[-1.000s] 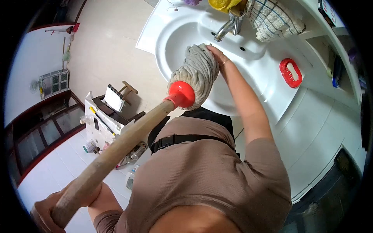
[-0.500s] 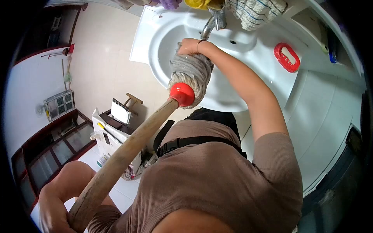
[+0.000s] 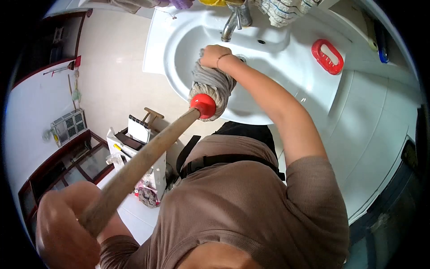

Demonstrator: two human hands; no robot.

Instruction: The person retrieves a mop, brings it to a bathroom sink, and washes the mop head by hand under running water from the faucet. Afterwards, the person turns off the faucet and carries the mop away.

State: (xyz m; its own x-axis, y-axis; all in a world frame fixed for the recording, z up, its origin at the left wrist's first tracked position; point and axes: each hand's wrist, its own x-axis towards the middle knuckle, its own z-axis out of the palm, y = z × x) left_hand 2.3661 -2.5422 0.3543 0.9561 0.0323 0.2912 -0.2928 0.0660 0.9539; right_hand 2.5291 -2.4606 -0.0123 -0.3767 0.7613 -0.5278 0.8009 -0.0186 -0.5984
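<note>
My right hand [image 3: 215, 56] is closed round the grey strands at the far end of a mop head [image 3: 211, 83], over the white sink [image 3: 172, 60]. The strands look wet and twisted into a bundle. A red plastic collar [image 3: 203, 106] joins them to a long wooden handle [image 3: 148, 154], which slants down toward the lower left. Close to the camera, my left hand [image 3: 67, 219] wraps round the handle's near end; it is blurred and its fingertips are partly hidden. Just beyond my right hand is the metal faucet [image 3: 229, 28], with no water seen running.
A red soap dish [image 3: 327, 57] with a white bar sits on the sink's right side. Cloths, one of them a striped towel [image 3: 286, 11], hang behind the faucet. Lower left stand a white cabinet [image 3: 157, 177] bearing several items and a small wooden stool [image 3: 153, 116].
The mop head and my right hand have shifted slightly left, away from the faucet. My left hand has changed its angle round the handle end. The whole view has tilted a little.
</note>
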